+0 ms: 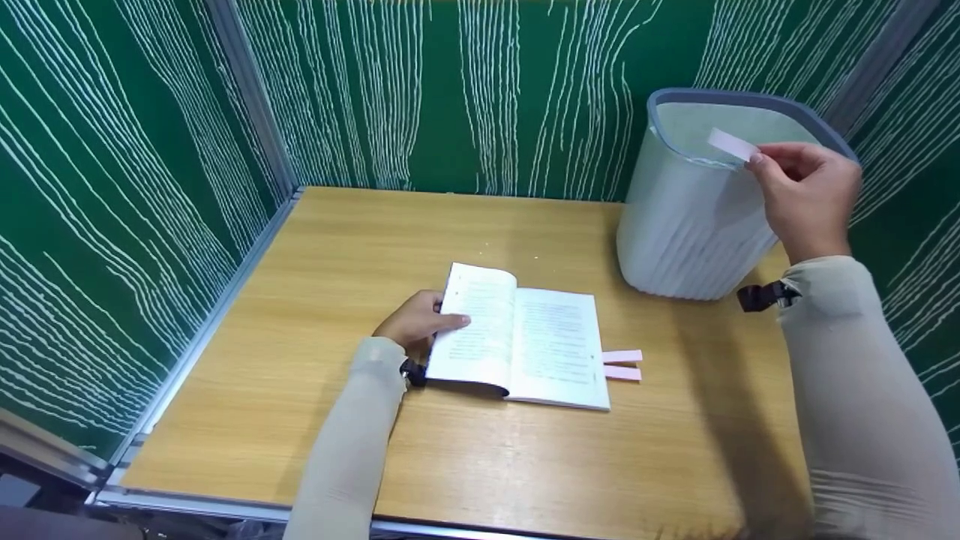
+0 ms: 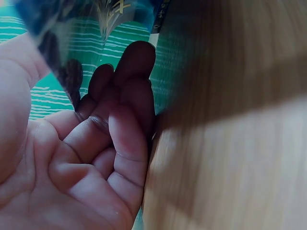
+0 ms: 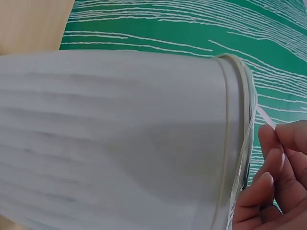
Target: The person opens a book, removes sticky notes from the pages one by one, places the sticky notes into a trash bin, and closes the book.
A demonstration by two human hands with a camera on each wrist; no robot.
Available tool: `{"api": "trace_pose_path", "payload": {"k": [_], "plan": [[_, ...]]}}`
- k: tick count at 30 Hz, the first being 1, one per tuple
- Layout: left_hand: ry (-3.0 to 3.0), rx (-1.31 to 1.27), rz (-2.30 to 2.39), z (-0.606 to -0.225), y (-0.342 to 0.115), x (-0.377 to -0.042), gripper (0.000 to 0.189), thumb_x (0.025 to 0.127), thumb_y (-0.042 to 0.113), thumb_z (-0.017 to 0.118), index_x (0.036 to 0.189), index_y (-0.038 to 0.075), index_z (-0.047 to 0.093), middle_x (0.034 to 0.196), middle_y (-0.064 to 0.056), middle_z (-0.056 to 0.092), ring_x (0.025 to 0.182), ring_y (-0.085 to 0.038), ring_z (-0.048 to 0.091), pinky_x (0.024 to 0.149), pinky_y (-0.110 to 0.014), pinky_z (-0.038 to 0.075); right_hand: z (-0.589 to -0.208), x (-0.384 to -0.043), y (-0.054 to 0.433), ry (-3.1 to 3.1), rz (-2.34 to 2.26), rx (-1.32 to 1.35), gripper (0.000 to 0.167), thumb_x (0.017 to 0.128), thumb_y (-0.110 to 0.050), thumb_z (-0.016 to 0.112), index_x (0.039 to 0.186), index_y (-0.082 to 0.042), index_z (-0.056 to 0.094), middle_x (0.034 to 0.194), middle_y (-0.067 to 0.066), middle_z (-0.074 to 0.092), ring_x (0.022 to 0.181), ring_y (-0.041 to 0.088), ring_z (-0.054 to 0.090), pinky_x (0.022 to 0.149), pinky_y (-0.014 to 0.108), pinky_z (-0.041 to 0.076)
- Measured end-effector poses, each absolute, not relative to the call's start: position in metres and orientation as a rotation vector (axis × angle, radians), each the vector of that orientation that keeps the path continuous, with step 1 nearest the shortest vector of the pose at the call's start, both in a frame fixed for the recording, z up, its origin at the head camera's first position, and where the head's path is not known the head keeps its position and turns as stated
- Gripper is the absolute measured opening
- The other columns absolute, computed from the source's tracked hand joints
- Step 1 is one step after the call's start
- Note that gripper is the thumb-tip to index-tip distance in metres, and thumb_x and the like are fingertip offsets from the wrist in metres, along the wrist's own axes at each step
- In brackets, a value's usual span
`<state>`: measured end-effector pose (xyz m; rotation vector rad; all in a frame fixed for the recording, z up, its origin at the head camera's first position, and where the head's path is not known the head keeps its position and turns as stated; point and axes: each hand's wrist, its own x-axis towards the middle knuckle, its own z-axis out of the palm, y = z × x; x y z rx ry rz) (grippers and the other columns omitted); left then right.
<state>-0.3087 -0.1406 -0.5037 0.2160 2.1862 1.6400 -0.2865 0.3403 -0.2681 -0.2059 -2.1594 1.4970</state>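
An open book [image 1: 559,337] lies on the table with printed pages facing up. My left hand [image 1: 424,321] grips its left side, thumb on the page and fingers under the cover; in the left wrist view the curled fingers [image 2: 129,129] show beneath the glossy dark cover [image 2: 57,43]. Two pink paper strips [image 1: 622,365] stick out from the book's right edge. My right hand [image 1: 814,191] pinches a pale pink paper strip [image 1: 729,144] between thumb and fingertips, over the mouth of a white trash bin [image 1: 690,217]. In the right wrist view, that strip [image 3: 265,116] overlaps the bin's rim.
The bin, with a grey rim [image 1: 750,96] and a thin liner, stands at the table's back right corner. Green panels [image 1: 442,97] with white wavy lines enclose the wooden table [image 1: 315,255] at the back and sides. A metal frame edge [image 1: 187,352] runs along the left.
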Motion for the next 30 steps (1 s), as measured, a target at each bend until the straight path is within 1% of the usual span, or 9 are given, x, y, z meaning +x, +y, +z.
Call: {"api": "trace_pose_path", "payload": {"k": [3,11,19,25,30], "plan": [[2.188,0.203,1.635,-0.503,-0.141,-0.308,0.037,0.091,0.03,0.082,0.121,0.013,0.07,0.103,-0.011,0.078,0.082,-0.027,0.078,0.071,-0.04,0.064,-0.268,-0.29,0.345,-2.153,1.511,-0.218,0.055,0.08,-0.053,0.079,0.124,-0.02,0.076,0.124,-0.006,0.072,0.105,0.008,0.06,0.109,0.026,0.048],[2.23,0.2,1.612,-0.505,-0.139,-0.31,0.039,0.089,0.03,0.083,0.12,0.012,0.07,0.102,-0.01,0.077,0.083,-0.023,0.077,0.072,-0.035,0.063,-0.269,-0.299,0.354,-2.167,1.509,-0.256,0.05,0.083,-0.049,0.079,0.125,-0.022,0.076,0.126,-0.007,0.073,0.105,0.006,0.063,0.114,0.029,0.043],[2.219,0.206,1.622,-0.506,-0.139,-0.31,0.038,0.089,0.031,0.083,0.121,0.014,0.07,0.103,-0.01,0.077,0.083,-0.024,0.077,0.072,-0.037,0.063,-0.266,-0.299,0.356,-2.176,1.49,-0.279,0.051,0.085,-0.05,0.078,0.128,-0.023,0.074,0.129,-0.009,0.071,0.105,0.006,0.061,0.114,0.029,0.042],[2.207,0.211,1.629,-0.505,-0.139,-0.309,0.039,0.089,0.032,0.083,0.122,0.014,0.071,0.104,-0.01,0.077,0.083,-0.025,0.077,0.072,-0.038,0.063,-0.266,-0.299,0.355,-2.186,1.47,-0.283,0.048,0.087,-0.049,0.077,0.128,-0.025,0.074,0.13,-0.01,0.07,0.107,0.005,0.058,0.114,0.027,0.043],[2.202,0.204,1.635,-0.505,-0.14,-0.309,0.041,0.089,0.032,0.083,0.124,0.014,0.07,0.105,-0.01,0.077,0.085,-0.025,0.077,0.073,-0.039,0.063,-0.268,-0.3,0.355,-2.187,1.456,-0.283,0.046,0.088,-0.048,0.076,0.128,-0.026,0.074,0.13,-0.01,0.071,0.108,0.003,0.059,0.113,0.026,0.043]]}}
